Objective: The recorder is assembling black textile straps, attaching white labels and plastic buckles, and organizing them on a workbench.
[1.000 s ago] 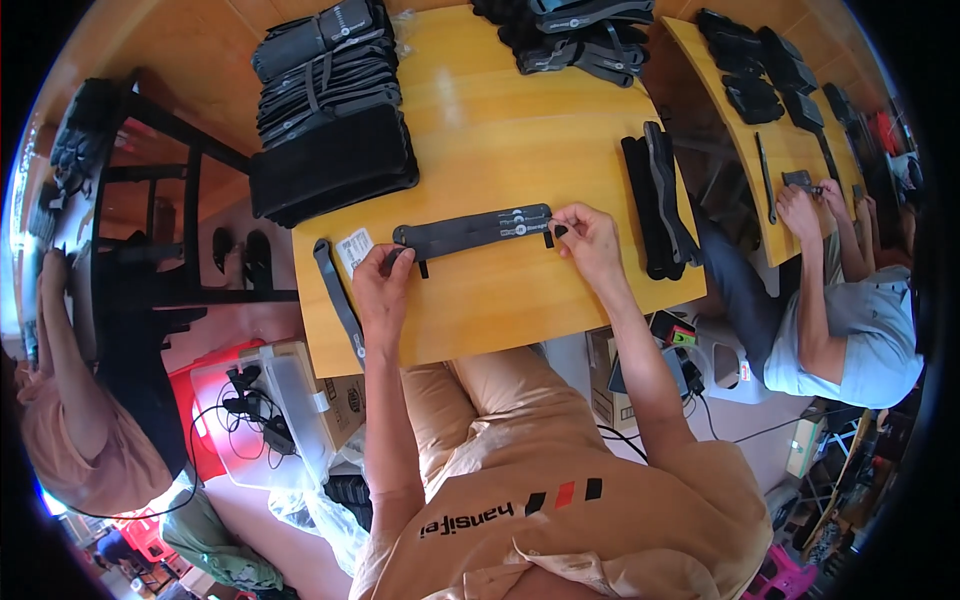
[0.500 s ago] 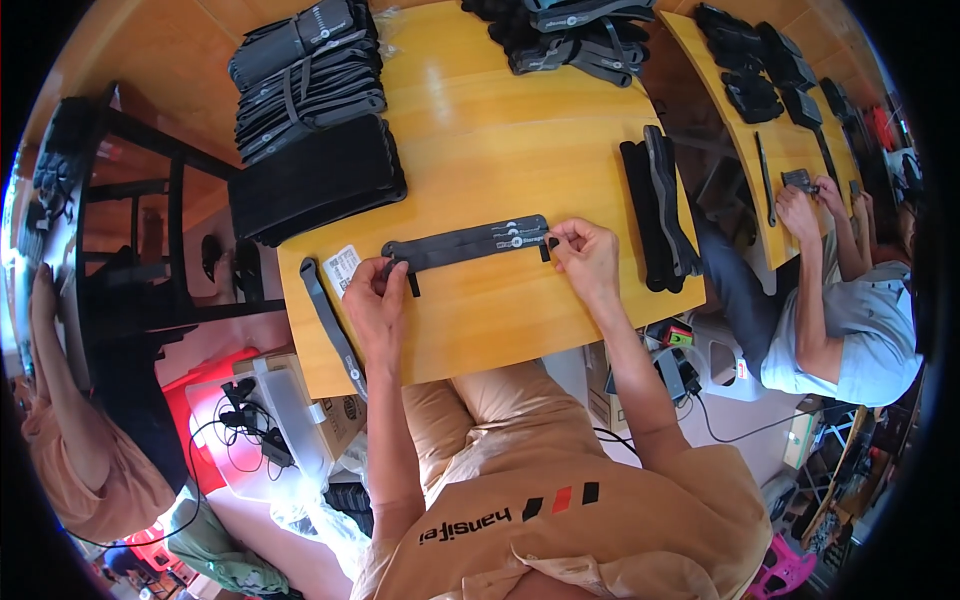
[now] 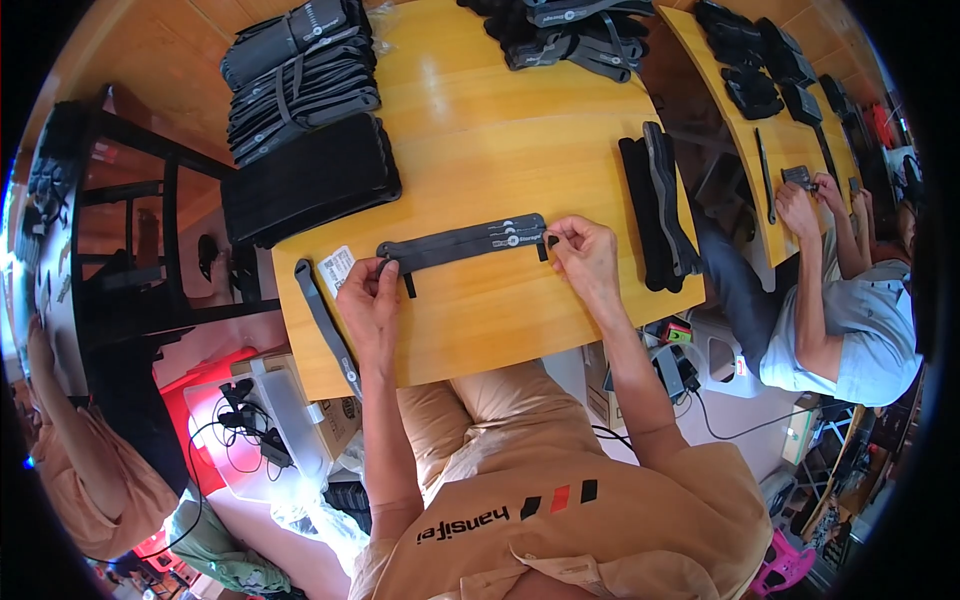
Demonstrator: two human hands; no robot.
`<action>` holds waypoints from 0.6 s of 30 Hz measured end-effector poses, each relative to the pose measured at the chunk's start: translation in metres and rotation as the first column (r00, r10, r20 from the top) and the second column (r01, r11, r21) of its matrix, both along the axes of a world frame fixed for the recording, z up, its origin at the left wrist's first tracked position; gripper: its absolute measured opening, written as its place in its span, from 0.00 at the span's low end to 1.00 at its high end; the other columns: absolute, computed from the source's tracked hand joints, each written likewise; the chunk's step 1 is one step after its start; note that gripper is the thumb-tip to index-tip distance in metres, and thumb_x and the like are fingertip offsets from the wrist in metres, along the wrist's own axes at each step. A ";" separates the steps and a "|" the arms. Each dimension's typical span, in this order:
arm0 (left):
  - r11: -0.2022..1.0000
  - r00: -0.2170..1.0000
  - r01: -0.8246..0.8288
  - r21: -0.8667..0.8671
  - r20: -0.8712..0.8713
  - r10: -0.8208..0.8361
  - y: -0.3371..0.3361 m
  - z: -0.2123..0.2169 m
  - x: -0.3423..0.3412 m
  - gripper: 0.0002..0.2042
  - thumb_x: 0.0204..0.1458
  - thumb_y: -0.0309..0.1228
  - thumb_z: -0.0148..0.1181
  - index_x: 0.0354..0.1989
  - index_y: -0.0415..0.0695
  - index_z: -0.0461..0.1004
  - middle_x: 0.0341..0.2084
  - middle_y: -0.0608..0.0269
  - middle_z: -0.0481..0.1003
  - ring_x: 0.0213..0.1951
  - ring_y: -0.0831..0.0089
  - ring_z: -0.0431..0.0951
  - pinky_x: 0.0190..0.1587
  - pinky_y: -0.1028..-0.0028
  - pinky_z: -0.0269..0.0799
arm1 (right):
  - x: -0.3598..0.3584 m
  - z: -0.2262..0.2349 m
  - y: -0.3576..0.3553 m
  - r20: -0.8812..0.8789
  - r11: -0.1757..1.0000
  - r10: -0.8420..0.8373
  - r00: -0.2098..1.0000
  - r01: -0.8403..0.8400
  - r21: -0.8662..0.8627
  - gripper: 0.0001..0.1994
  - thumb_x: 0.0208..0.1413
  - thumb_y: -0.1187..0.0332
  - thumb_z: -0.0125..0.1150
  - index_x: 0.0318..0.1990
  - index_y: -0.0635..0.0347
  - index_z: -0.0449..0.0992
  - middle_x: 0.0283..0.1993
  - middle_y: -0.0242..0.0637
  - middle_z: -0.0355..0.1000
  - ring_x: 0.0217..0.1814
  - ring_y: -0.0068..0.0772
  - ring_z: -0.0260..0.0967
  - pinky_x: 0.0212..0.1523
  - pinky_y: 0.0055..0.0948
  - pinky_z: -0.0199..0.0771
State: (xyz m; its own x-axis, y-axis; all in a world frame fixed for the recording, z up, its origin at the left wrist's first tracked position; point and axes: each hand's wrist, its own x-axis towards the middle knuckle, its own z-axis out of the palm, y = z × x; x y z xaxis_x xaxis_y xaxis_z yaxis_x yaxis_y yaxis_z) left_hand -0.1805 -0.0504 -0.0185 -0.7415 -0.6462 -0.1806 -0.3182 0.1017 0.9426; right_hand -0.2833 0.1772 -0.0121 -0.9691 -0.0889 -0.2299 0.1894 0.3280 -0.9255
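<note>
A small stack of dark grey straps [image 3: 460, 242] with white print near its right end lies across the wooden table in front of me. Two narrow black bands lie under its ends; the left band [image 3: 409, 287] sticks out toward me, as does the right one [image 3: 543, 253]. My left hand [image 3: 370, 312] pinches the stack's left end between thumb and fingers. At the other end, my right hand [image 3: 586, 258] is closed, thumb against finger, on the tip of the right black band. The fingers hide part of what each hand grips.
Thick piles of black and grey straps [image 3: 310, 180] stand at the table's far left, more straps [image 3: 580, 40] at the back. Folded straps [image 3: 660, 210] lie right, one single strap [image 3: 328, 325] left. A co-worker [image 3: 840, 320] handles straps at the table on the right.
My left hand has shifted slightly left along the stack's end, and its fingertips now press closer together. My right hand has hardly moved. The whole view has shifted a little.
</note>
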 end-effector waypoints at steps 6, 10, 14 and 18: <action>1.000 1.000 -0.009 -0.008 0.020 0.009 0.001 0.005 -0.003 0.07 0.49 0.26 0.58 0.30 0.34 0.72 0.15 0.68 0.69 0.16 0.84 0.64 0.18 0.83 0.59 | -0.001 -0.002 -0.001 0.007 1.000 -0.013 1.000 0.013 0.007 0.02 0.45 0.79 0.57 0.25 0.68 0.75 0.14 0.31 0.67 0.13 0.17 0.62 0.15 0.19 0.60; 0.997 0.999 -0.009 -0.078 0.048 0.013 0.001 0.006 -0.004 0.07 0.49 0.26 0.59 0.30 0.33 0.72 0.14 0.66 0.69 0.15 0.83 0.65 0.17 0.82 0.59 | -0.001 -0.006 -0.002 -0.008 1.000 -0.020 1.000 0.020 0.016 0.02 0.44 0.79 0.57 0.24 0.68 0.74 0.15 0.32 0.67 0.14 0.17 0.62 0.16 0.19 0.61; 0.995 0.999 -0.009 -0.098 0.051 0.014 0.002 0.006 -0.005 0.07 0.49 0.26 0.59 0.30 0.33 0.72 0.14 0.65 0.69 0.14 0.83 0.65 0.17 0.82 0.60 | -0.002 -0.006 -0.003 -0.053 0.998 -0.019 0.998 0.023 0.059 0.02 0.44 0.79 0.57 0.24 0.69 0.74 0.15 0.33 0.68 0.16 0.19 0.63 0.19 0.21 0.62; 0.989 0.998 -0.007 -0.150 0.064 0.016 0.003 0.006 -0.004 0.07 0.48 0.26 0.59 0.30 0.33 0.72 0.14 0.65 0.69 0.15 0.82 0.65 0.18 0.81 0.60 | -0.002 -0.008 -0.002 -0.073 0.996 -0.017 0.997 0.023 0.082 0.02 0.43 0.79 0.57 0.24 0.69 0.75 0.15 0.36 0.69 0.17 0.20 0.64 0.20 0.22 0.64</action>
